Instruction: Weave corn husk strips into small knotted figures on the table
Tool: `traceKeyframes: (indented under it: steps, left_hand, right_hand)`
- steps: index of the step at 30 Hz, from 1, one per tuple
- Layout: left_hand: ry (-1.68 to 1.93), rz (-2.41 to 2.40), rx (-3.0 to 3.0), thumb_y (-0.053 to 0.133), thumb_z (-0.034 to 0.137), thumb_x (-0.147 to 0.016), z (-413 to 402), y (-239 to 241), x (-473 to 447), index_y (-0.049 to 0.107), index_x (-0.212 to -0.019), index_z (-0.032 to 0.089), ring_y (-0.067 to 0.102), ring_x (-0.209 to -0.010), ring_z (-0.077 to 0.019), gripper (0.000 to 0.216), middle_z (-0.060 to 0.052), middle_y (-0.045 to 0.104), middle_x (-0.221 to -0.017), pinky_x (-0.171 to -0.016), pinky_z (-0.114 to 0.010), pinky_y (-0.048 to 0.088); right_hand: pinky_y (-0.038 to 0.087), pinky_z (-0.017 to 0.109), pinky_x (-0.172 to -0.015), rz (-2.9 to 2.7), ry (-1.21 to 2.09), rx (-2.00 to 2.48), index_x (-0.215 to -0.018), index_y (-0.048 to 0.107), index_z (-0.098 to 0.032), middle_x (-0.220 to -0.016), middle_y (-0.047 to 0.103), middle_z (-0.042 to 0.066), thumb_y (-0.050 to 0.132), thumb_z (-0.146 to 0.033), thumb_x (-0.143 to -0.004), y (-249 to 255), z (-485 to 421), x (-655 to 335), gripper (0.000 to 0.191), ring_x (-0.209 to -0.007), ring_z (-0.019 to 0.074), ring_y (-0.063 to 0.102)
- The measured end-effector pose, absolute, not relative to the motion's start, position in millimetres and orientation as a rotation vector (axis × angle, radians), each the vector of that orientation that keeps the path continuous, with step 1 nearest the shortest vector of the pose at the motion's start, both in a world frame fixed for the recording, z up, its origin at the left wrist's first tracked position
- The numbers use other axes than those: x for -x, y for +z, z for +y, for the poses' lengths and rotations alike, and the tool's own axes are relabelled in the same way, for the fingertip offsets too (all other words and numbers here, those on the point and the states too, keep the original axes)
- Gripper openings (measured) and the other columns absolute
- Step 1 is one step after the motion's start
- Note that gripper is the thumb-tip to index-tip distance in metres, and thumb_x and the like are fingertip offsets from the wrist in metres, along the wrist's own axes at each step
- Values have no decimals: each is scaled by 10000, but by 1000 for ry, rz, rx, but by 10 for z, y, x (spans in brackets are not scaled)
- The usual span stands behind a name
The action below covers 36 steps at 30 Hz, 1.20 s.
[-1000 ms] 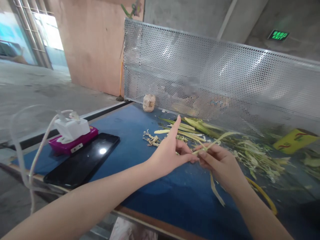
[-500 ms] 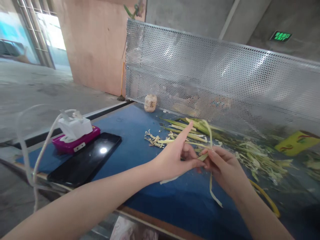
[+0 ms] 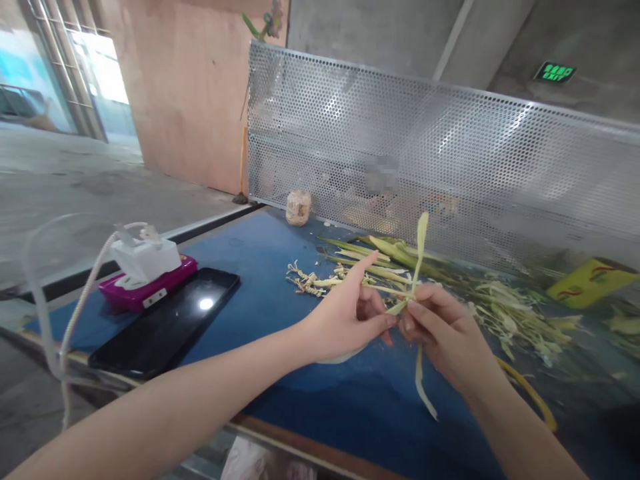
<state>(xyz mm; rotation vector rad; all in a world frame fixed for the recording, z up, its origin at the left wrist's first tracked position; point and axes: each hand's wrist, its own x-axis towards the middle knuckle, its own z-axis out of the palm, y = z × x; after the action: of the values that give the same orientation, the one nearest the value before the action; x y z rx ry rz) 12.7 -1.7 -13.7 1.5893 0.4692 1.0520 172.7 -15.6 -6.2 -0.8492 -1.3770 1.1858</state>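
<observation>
My left hand (image 3: 345, 317) and my right hand (image 3: 443, 330) meet over the blue table top (image 3: 280, 393), both pinching the same pale green leaf strip (image 3: 419, 257). One end of the strip stands upright above the fingers; another end hangs down below my right hand. My left index finger is half stretched toward the leaves behind. Small plaited leaf pieces (image 3: 305, 280) lie just beyond my left hand.
A pile of green leaves and stalks (image 3: 480, 293) lies along the perforated metal screen (image 3: 400, 140). A black phone (image 3: 165, 320), a pink box with a white charger (image 3: 147, 270) and cable sit at the left. A yellow packet (image 3: 587, 283) is at far right, a small jar (image 3: 299, 207) by the screen.
The strip's free end swung from pointing right to standing upright. My left index finger has lowered and curled in. Both hands stayed in about the same place.
</observation>
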Motion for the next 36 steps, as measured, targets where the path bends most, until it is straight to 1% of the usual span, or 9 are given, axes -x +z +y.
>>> traceKeyframes:
  steps: [5,7,11,16,20,24,29,32,36]
  left_hand:
    - [1419,659,-1922,606,189,-710,0,-171,-116,-42,-1388,204,548,-921,-214,938,-99,562,-1019,-754,-377,465]
    - [1486,630,-1996,613,199,-706,-13,-153,-107,-20,-1391,206,525,-986,-218,933,-98,557,-1078,-839,-396,441]
    - [1456,578,-1989,600,189,-731,-41,-123,-105,30,-1392,224,569,-932,-199,874,-53,624,-963,-868,-396,435]
    - [1483,588,-1863,635,211,-716,-45,-141,-129,19,-1392,246,602,-837,-191,915,-39,649,-887,-780,-374,480]
    - [1477,561,-1822,628,191,-723,-40,-151,-141,15,-1393,247,605,-816,-187,909,-48,660,-898,-700,-340,495]
    - [1508,503,-1853,638,190,-715,-27,-141,-141,14,-1394,223,587,-869,-200,923,-51,672,-879,-695,-334,487]
    - [1506,528,-1843,643,193,-708,-38,-138,-150,58,-1392,245,589,-718,-177,901,-14,651,-742,-607,-308,473]
    - [1475,574,-1818,636,214,-714,-58,-140,-151,90,-1385,285,591,-698,-175,868,-21,646,-775,-565,-293,461]
    - [1418,602,-1839,619,219,-728,-61,-143,-141,116,-1385,267,600,-732,-185,829,-16,649,-732,-610,-307,477]
  right_hand:
    - [249,190,-403,-1374,1327,901,-711,508,-197,-436,494,-49,623,-323,-735,-34,-189,-1709,173,-407,56,379]
    - [236,193,-385,-1411,1365,940,-738,519,-190,-408,485,-46,587,-374,-760,-11,-207,-1711,198,-377,58,364]
    - [192,187,-322,-1496,1415,985,-647,507,-173,-363,482,-27,478,-474,-804,-2,-230,-1700,341,-307,53,326]
    - [214,158,-286,-1580,1434,1001,-568,493,-152,-397,533,-9,428,-453,-841,-17,-217,-1694,412,-261,23,319]
    - [241,149,-277,-1571,1424,979,-811,542,-173,-436,572,-22,445,-404,-849,-20,-213,-1702,254,-252,35,350]
    - [327,184,-321,-1521,1431,921,-1016,506,-207,-516,578,-34,468,-394,-838,-10,-205,-1712,260,-322,74,452]
    - [424,217,-549,-1399,1263,910,-799,589,-194,-630,556,-20,581,-393,-764,-27,-131,-1730,203,-556,86,521]
    - [365,198,-504,-1316,1286,911,-702,581,-189,-604,497,-32,628,-356,-731,-56,-98,-1711,176,-524,64,436]
    - [338,222,-484,-1233,1343,904,-771,601,-185,-582,458,-28,609,-420,-727,-67,-100,-1675,239,-506,77,391]
